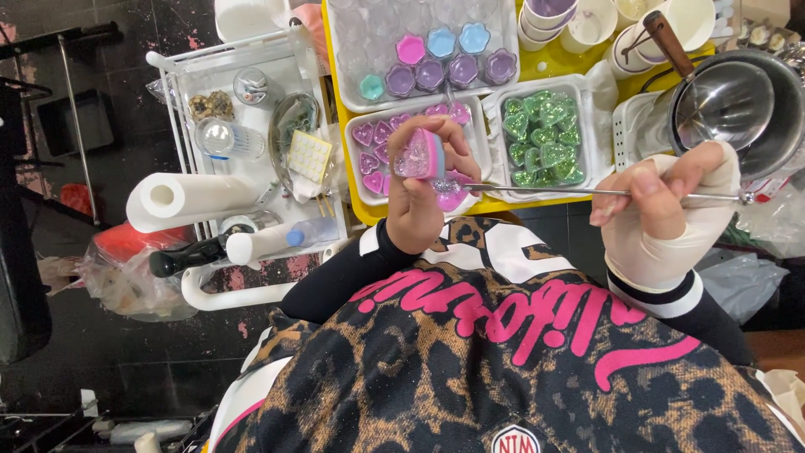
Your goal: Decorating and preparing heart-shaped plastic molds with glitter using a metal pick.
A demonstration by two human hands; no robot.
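Dark speckled flooring is seen beneath a yellow bench (549, 60) crowded with white trays. One tray (599, 126) is filled with green glitter hearts (543, 138), another with pink and purple hearts (373, 144), and a third with flower-shaped pieces (436, 59) in pink, blue and purple. Stacked paper cups (587, 21) and a metal pot (742, 105) with a wooden-handled ladle are set to one side, and a white cart (251, 143) carrying a paper towel roll (197, 200) stands at the other.

A small mould (417, 155), pink-sided with glittery clear filling, is pinched in the left hand (415, 197), fingers curled over its top and thumb below, just above the tray of pink hearts. A thin metal rod (604, 193) is gripped in the gloved right hand (662, 210) between thumb and fingertips, its tip brought to the underside of the mould.

The mould is judged light and somewhat flexible, its filling possibly still soft, so it is best held by the side walls rather than the face. The rod appears stiff, slender and slippery, best taken near the far end.
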